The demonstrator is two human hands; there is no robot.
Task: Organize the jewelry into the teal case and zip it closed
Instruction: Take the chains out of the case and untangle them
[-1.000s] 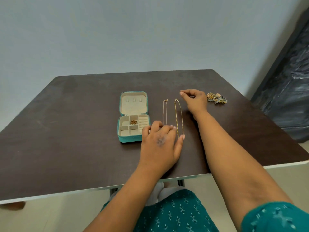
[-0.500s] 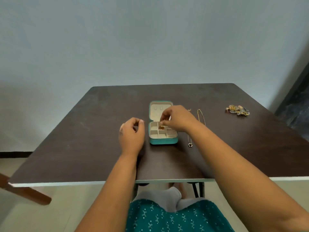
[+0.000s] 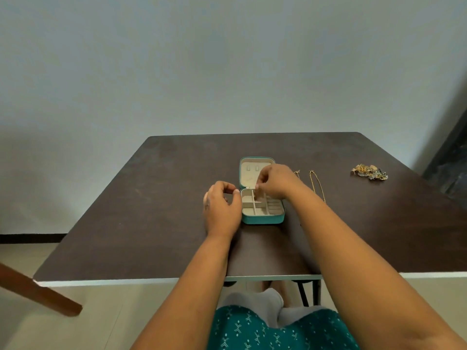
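Against a bare pale-blue wall, a dark brown table (image 3: 151,210) with a white front edge carries an open teal jewelry case (image 3: 262,218), its lid laid back and its cream compartments facing up. Half a second ago the right hand (image 3: 275,181) sat low over the tray, where a small gold piece showed in a middle compartment; now that hand is raised over the hinge, fingertips pressed together as if pinching something too small to make out, and that compartment looks bare, though the hand shades part of it. The left hand (image 3: 222,205) has kept its place just left of the case, its fingers curled with thumb and forefinger nearly meeting, holding nothing visible. A gold chain necklace (image 3: 317,184) lies stretched out just right of the case, with a thinner chain (image 3: 297,173) beside it mostly hidden behind the right forearm. A tangled heap of gold jewelry (image 3: 370,171) lies well apart near the table's far right edge. A reddish wooden leg (image 3: 38,291) slants over the pale floor at lower left.
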